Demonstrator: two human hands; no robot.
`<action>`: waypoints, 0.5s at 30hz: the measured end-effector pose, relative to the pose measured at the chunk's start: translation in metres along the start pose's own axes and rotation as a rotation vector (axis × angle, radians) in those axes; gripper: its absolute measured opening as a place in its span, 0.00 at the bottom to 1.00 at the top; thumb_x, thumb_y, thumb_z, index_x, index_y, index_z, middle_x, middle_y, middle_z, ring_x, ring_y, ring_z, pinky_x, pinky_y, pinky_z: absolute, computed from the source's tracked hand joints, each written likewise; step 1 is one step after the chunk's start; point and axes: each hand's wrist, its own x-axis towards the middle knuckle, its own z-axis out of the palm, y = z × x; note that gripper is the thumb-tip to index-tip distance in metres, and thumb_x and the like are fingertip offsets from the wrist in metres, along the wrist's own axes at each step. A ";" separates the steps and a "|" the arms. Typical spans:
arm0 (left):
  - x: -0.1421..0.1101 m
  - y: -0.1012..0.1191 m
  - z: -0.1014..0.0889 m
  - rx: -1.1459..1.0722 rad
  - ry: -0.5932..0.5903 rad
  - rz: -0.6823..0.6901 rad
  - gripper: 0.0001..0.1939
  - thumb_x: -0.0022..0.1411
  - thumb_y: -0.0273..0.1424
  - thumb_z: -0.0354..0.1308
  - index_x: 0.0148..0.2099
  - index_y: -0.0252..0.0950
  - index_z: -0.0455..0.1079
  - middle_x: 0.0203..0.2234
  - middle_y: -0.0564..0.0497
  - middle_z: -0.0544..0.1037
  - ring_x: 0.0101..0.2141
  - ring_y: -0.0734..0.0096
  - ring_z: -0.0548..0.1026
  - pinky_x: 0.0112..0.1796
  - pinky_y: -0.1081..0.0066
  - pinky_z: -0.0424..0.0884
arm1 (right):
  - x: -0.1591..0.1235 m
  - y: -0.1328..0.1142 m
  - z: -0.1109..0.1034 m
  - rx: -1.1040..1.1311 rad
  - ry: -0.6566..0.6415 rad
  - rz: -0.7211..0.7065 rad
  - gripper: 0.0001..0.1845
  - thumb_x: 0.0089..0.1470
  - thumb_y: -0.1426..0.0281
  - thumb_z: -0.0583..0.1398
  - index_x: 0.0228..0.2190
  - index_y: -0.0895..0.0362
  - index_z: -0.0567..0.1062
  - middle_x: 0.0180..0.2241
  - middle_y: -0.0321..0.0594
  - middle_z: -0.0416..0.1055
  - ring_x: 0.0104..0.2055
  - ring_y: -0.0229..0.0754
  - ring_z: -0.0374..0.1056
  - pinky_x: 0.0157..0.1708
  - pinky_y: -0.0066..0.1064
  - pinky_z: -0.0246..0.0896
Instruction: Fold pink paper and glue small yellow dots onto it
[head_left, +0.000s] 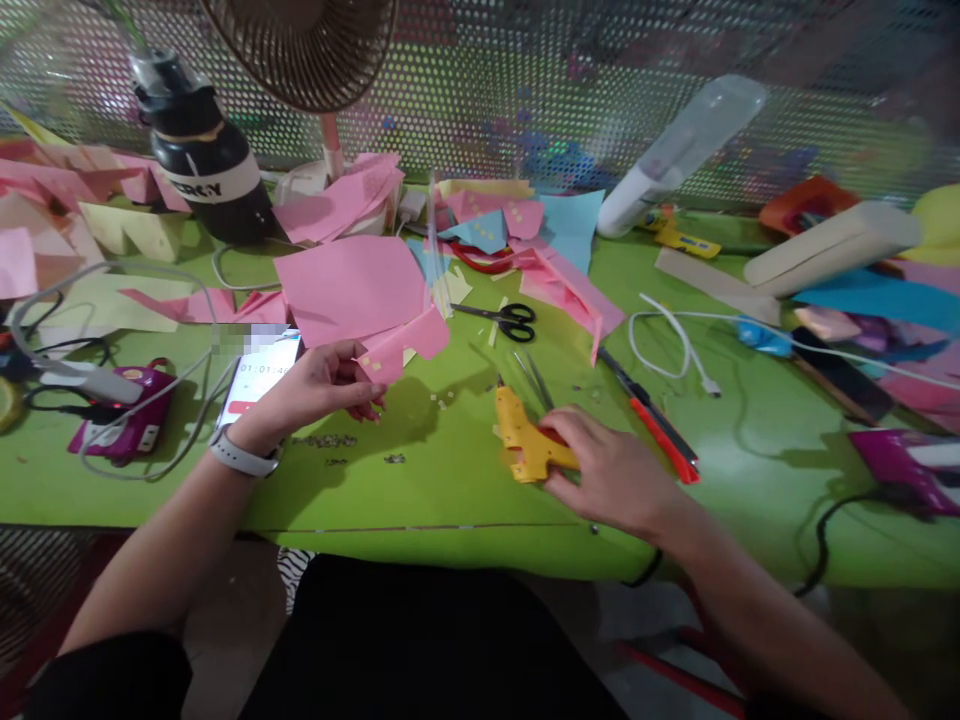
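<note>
My left hand point(319, 390) pinches a folded pink paper piece point(405, 345) with small yellow squares stuck on it, held just above the green table point(420, 480). My right hand point(611, 470) lies on the table, its fingers closed round the handle of a yellow glue gun point(521, 435) that rests on the surface. A white watch is on my left wrist.
Black scissors point(506, 318), tweezers point(534, 380) and a red-black cutter point(652, 418) lie beyond the glue gun. A phone point(262, 372) sits by my left hand. Pink, blue and yellow paper scraps, a black bottle point(202, 150), a fan, white cables and purple glue guns point(127, 420) crowd the table.
</note>
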 end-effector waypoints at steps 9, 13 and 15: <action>0.001 -0.004 -0.002 -0.015 -0.107 -0.016 0.14 0.56 0.33 0.67 0.34 0.34 0.63 0.24 0.48 0.81 0.22 0.70 0.80 0.24 0.75 0.76 | 0.037 -0.034 -0.033 0.742 -0.048 -0.166 0.12 0.53 0.62 0.65 0.31 0.52 0.67 0.24 0.33 0.67 0.23 0.37 0.63 0.20 0.28 0.55; -0.001 -0.006 0.001 -0.044 -0.119 -0.015 0.14 0.57 0.34 0.66 0.35 0.34 0.63 0.25 0.48 0.81 0.22 0.72 0.79 0.25 0.76 0.75 | 0.054 -0.051 -0.029 0.797 -0.116 -0.234 0.13 0.54 0.61 0.65 0.31 0.54 0.67 0.24 0.32 0.66 0.23 0.35 0.61 0.21 0.27 0.53; -0.001 -0.006 0.003 -0.066 -0.141 -0.013 0.14 0.57 0.33 0.66 0.34 0.34 0.63 0.24 0.49 0.81 0.22 0.73 0.79 0.25 0.77 0.75 | 0.058 -0.055 -0.026 0.809 -0.109 -0.265 0.14 0.55 0.61 0.65 0.31 0.54 0.67 0.23 0.31 0.64 0.23 0.34 0.59 0.21 0.27 0.52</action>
